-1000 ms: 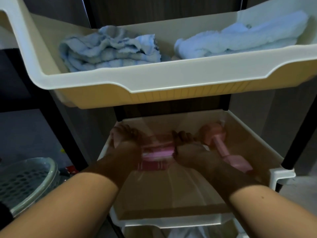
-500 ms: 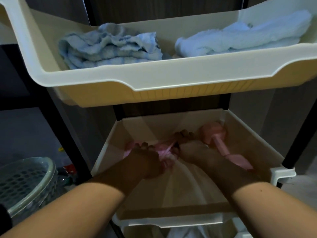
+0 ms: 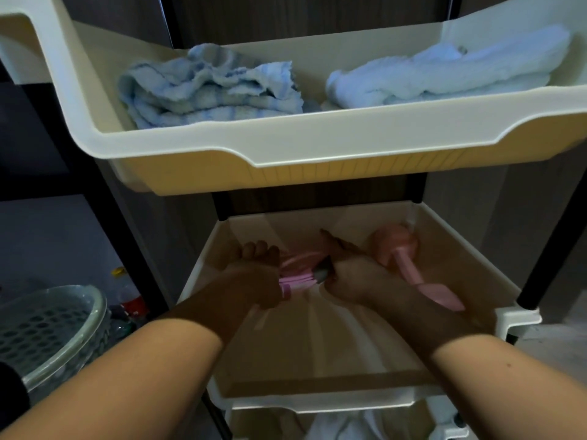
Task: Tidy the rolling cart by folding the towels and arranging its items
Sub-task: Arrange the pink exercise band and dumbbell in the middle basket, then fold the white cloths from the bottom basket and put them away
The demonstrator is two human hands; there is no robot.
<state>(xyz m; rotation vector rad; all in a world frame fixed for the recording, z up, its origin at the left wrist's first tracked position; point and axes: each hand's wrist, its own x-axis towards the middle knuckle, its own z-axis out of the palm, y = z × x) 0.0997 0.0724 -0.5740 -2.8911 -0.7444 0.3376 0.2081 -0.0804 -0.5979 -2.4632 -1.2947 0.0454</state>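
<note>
Right, both hands are down in the cream plastic middle tray [image 3: 470, 258] of the rolling cart, w/ a pink bundle of cord or strap [image 3: 297, 276] held between them, approx mid-tray, just off the tray floor. Left hand [image 3: 254, 281] is curled round the bundle's left end, knuckles up, a pink bit poking out below the fist. Right hand [image 3: 346, 274] grips the other end, where a grey-black cylindrical handle piece [image 3: 323, 272] shows at the thumb; fingers wrap it, the rest of the hand is in shadow. Just right of the right hand, touching or nearly (can't tell), lies a pink plastic dumbbell [image 3: 409, 265], one round head toward the tray's back right corner, the other head toward the front right. Above, the cream plastic top tray [image 3: 317, 144] carries two towels: a blue-and-white striped terry towel [image 3: 209, 87], folded but rumpled, on the left, and a pale blue fluffy towel [image 3: 444, 74], folded long, on the right; a small gap betw. them. White fabric [image 3: 346, 423] shows in the tier below, at the frame's bottom edge. Black metal posts [image 3: 127, 223] hold the trays. Left of the cart, lower down, sits a translucent grey perforated plastic basket [image 3: 47, 328], w/ small red and yellow items behind it, too blurred to identify.
</note>
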